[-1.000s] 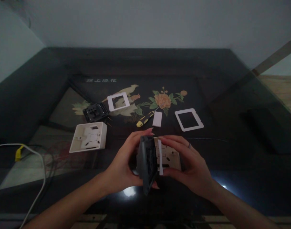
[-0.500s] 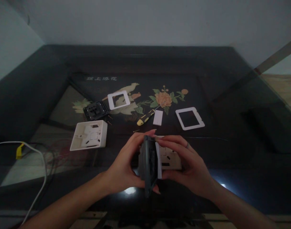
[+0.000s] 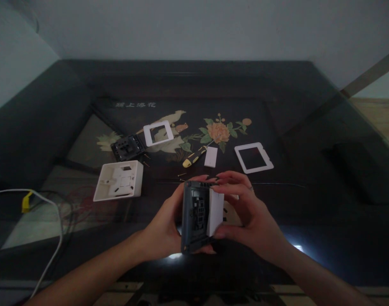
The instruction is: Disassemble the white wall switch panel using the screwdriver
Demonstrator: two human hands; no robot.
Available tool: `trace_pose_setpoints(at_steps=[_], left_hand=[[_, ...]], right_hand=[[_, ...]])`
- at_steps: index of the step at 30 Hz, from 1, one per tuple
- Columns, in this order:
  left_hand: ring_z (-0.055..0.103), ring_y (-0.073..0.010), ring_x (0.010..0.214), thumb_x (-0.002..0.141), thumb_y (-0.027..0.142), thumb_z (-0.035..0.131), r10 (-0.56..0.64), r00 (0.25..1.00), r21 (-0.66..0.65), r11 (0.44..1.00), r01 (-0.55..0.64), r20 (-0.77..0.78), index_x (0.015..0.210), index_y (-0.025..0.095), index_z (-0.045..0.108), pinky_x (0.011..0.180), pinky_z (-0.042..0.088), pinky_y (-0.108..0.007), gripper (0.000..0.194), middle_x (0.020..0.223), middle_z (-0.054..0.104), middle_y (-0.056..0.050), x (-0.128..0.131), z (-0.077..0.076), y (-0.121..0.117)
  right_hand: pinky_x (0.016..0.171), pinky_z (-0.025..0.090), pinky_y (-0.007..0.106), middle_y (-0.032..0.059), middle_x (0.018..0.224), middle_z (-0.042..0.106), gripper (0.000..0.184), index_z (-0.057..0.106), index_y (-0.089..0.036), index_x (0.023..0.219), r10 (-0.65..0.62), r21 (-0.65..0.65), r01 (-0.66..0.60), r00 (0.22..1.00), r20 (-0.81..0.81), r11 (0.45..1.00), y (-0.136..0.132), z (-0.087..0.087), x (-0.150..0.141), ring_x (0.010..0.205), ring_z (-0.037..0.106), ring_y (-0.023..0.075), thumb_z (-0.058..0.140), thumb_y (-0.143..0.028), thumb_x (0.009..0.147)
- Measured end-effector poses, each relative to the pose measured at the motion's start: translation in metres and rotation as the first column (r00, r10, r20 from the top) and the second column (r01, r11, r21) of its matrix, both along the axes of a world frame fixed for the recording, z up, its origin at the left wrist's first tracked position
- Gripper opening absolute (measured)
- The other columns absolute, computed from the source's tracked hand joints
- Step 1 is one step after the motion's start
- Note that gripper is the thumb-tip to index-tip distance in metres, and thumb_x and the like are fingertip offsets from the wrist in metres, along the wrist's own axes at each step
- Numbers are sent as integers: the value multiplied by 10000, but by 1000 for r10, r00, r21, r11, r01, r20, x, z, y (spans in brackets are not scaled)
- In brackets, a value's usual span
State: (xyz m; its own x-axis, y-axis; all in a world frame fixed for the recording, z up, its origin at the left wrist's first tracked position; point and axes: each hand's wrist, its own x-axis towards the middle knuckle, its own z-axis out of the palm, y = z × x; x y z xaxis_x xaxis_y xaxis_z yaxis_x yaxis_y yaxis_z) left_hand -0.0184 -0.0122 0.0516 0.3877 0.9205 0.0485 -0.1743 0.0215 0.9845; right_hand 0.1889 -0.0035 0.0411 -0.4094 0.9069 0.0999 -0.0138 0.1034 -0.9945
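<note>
My left hand (image 3: 164, 231) is wrapped round the edges of a dark grey wall switch body (image 3: 188, 216), tilted with its inner mechanism showing. A white rocker plate (image 3: 216, 212) sits at the right half of the switch body, pinched by the thumb and fingers of my right hand (image 3: 255, 214). Whether the plate is seated in the body or only touching it I cannot tell. Behind the right hand a second white mounting box (image 3: 232, 216) is mostly hidden. Just beyond the hands lie a loose white rocker plate (image 3: 211, 157) and a yellow-handled screwdriver (image 3: 194, 157).
On the glass-topped table stands a white mounting box (image 3: 137, 180) at the left, with another dark switch body (image 3: 128, 147) behind it. White cover frames lie left (image 3: 148, 137) and right (image 3: 255, 170). Several small screws (image 3: 181, 174) are scattered nearby. A white cable (image 3: 59, 229) runs along the left.
The switch body has turned from nearly edge-on, so its inner face now shows. The rocker plate in my right hand has turned with it and shows more of its white surface.
</note>
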Motion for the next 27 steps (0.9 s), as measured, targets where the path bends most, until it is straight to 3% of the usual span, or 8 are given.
trace_pose_setpoints(at_steps=[3,9,15,22,27], left_hand=[[484,-294,1355,640,154,892,-5,1000,13,1000,5,-6,1364,501,479,1153,375,-467,903,1442,536,54,1,1,-3],[493,-324,1345,629,149,898,-10,1000,20,1000,10,-25,1377,489,467,1133,407,-492,928,1453,522,32,0,-6,-7],[463,-322,1372,596,212,926,-1,997,20,1000,0,73,1381,442,466,1163,365,-516,938,1478,503,15,5,-17,-9],[505,-341,1340,610,214,922,-15,996,-15,1000,17,87,1391,426,448,1101,441,-549,938,1489,494,-23,5,-15,-10],[552,-315,1301,594,195,928,-15,994,-8,1000,16,109,1364,436,484,1075,486,-485,921,1455,534,-1,7,-16,-8]], right_hand=[[1075,464,453,11,1425,328,542,629,-440,1194,20,-86,-30,993,-115,996,0,2,-2,1330,452,258,843,-275,724],[963,534,305,-3,1350,497,451,676,-407,1147,28,-203,-81,967,-255,976,-1,6,-6,1243,563,189,791,-176,777],[914,512,251,-49,1190,651,467,673,-455,1140,-2,-202,-37,982,-188,979,-5,9,-8,1110,629,141,801,-201,770],[904,502,286,-34,1196,631,456,660,-457,1184,-26,-169,3,990,-136,986,-6,4,-8,1108,614,169,794,-278,786],[896,512,274,-45,1234,620,464,654,-474,1173,-37,-202,7,989,-144,979,-8,2,-9,1084,614,152,800,-273,781]])
